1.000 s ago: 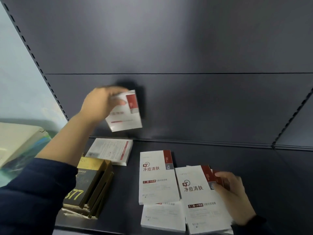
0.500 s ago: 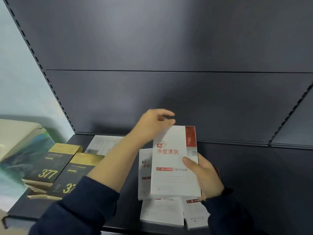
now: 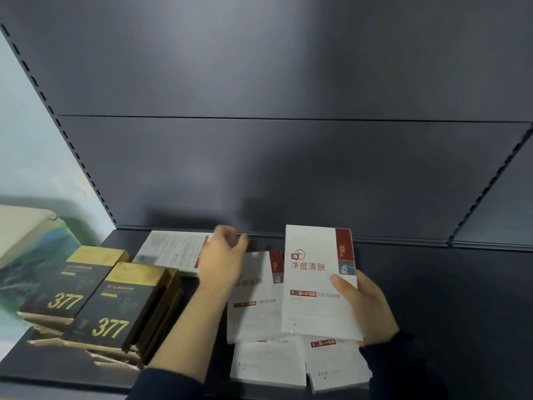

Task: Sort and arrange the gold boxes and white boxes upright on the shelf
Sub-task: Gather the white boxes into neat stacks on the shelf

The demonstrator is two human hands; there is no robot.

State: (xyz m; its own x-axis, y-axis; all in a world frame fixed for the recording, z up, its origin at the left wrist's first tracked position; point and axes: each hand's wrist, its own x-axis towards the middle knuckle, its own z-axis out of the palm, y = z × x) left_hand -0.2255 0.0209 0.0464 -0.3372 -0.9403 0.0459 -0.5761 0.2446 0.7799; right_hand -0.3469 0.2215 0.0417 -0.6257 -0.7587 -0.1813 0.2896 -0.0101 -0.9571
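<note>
My right hand [image 3: 366,307] grips a white box with a red corner [image 3: 314,284] by its right edge, holding it upright above the dark shelf [image 3: 450,313]. My left hand [image 3: 223,258] hovers blurred to its left, holding nothing, over a flat white box [image 3: 253,313]. Another white box [image 3: 170,252] lies flat by the back wall, and two more [image 3: 268,362] lie at the front edge. Gold and black "377" boxes [image 3: 118,307] lie flat in a loose pile at the shelf's left end.
The slotted shelf upright [image 3: 72,145] borders the shelf on the left. Beyond it sit a cream object [image 3: 20,226] and greenish items. The grey back panel [image 3: 288,168] rises behind. Bare shelf surface stretches to the right of my right hand.
My left hand brought a white box down from the back wall to my right hand, then let go and moved left. My right hand now holds that box alone.
</note>
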